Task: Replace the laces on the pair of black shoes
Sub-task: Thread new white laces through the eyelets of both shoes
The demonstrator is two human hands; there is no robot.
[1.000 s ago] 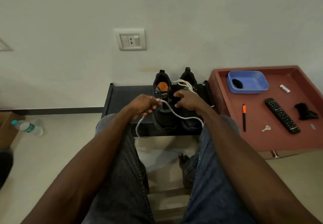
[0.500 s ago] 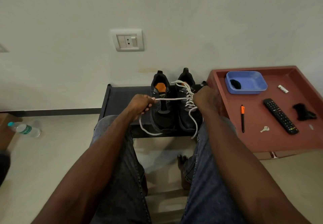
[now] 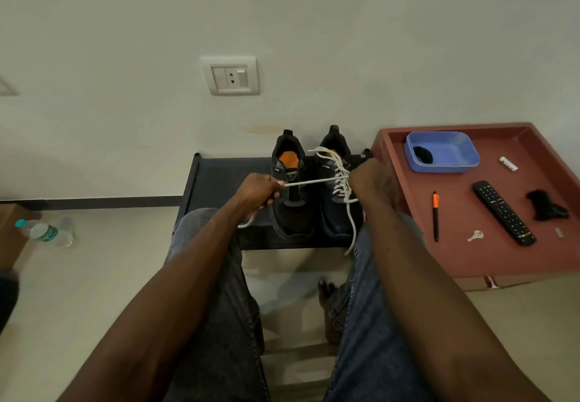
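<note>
Left hand (image 3: 257, 192) is gripping the white lace (image 3: 314, 181) taut across the shoes (image 3: 314, 194); right hand (image 3: 372, 180) is clenching its other end at the tabletop's (image 3: 216, 181) right edge.

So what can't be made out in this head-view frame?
- Right hand: seen from its back, so its grip on the white lace is hidden.
- Dark item in the blue tub: too small to identify.
- Left shoe: whether any lace is threaded is unclear; the left hand covers part.
- Black thing right of the remote: shapeless, unidentifiable.
- Cardboard box: cut off by the left edge.
</note>
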